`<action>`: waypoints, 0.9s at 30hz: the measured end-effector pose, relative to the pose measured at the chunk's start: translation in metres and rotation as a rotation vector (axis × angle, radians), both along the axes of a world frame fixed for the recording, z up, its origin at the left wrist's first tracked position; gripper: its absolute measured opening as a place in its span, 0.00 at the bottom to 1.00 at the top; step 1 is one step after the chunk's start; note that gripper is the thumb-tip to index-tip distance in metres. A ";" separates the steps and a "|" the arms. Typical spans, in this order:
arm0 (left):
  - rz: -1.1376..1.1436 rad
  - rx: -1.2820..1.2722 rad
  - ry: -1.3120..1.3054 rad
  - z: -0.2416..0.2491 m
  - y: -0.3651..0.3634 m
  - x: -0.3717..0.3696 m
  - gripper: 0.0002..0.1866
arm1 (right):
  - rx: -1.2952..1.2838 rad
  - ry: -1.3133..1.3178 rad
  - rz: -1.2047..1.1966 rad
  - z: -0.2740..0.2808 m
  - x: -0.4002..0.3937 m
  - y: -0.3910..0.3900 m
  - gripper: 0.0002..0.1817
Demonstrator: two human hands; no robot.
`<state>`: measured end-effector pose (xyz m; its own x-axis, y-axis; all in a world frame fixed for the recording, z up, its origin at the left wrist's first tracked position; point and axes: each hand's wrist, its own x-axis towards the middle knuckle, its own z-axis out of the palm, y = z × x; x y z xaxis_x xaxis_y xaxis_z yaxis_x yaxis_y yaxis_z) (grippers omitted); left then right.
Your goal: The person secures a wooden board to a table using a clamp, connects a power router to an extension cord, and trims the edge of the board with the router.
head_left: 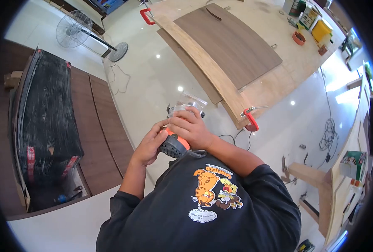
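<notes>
Close to my chest I hold an orange and black trim router [179, 140], its black vented end toward me and its clear plastic base pointing away. My left hand [149, 143] is closed around the body from the left side. Across the top, my right hand [189, 127] wraps its fingers over the part near the clear base. My fingers hide much of the router's middle. Beyond my hands lies a long wooden strip [207, 71] along the workbench edge, held by a red clamp [250, 120] at the near end and another red clamp [146, 17] at the far end.
A brown laminate panel [237, 46] lies on the workbench [295, 86]. Cans and a yellow container [321, 30] stand at its far right. A pedestal fan [74, 30] is at the far left, above a black-wrapped stack [48, 113]. A coiled cable [329, 134] lies on the right.
</notes>
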<state>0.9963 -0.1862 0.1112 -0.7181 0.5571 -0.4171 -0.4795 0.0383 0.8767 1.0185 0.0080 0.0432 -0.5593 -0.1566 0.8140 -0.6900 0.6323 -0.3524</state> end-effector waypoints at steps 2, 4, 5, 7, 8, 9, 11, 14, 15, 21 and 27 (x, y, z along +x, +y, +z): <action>-0.014 0.007 0.007 -0.004 -0.011 -0.003 0.27 | -0.016 -0.017 -0.019 -0.003 0.001 0.001 0.16; -0.002 0.014 0.084 -0.007 -0.015 -0.010 0.24 | -0.038 -0.028 -0.045 -0.003 -0.002 0.005 0.17; 0.019 0.008 0.150 -0.007 -0.016 -0.013 0.22 | -0.086 -0.067 -0.022 -0.002 -0.003 0.009 0.19; 0.058 0.027 0.303 0.003 -0.012 -0.018 0.16 | -0.230 -0.083 -0.025 -0.004 -0.010 0.009 0.20; 0.057 0.026 0.351 0.005 -0.009 -0.019 0.15 | -0.300 -0.089 -0.032 -0.003 -0.013 0.011 0.20; 0.054 0.025 0.399 0.005 -0.007 -0.021 0.15 | -0.250 -0.064 -0.075 0.009 -0.014 0.016 0.25; 0.041 0.018 0.498 0.008 -0.001 -0.021 0.14 | -0.384 -0.047 -0.056 0.020 -0.016 0.016 0.28; 0.031 0.011 0.762 0.020 0.009 -0.029 0.13 | -0.403 -0.051 -0.180 0.026 -0.021 0.018 0.35; 0.023 0.007 0.900 0.024 0.009 -0.036 0.14 | -0.415 -0.072 -0.229 0.033 -0.018 0.016 0.36; -0.089 0.019 1.324 0.057 0.024 -0.058 0.24 | -0.360 -0.167 -0.424 0.031 -0.010 0.020 0.37; -0.267 0.199 1.275 0.061 0.054 -0.087 0.32 | -0.236 -0.386 -0.462 0.040 -0.001 0.002 0.24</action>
<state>0.9088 -0.1327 0.1720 -0.4028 0.7151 0.5713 0.6843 -0.1793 0.7068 1.0178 0.0096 0.0829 -0.7857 0.3290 0.5239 -0.1610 0.7089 -0.6867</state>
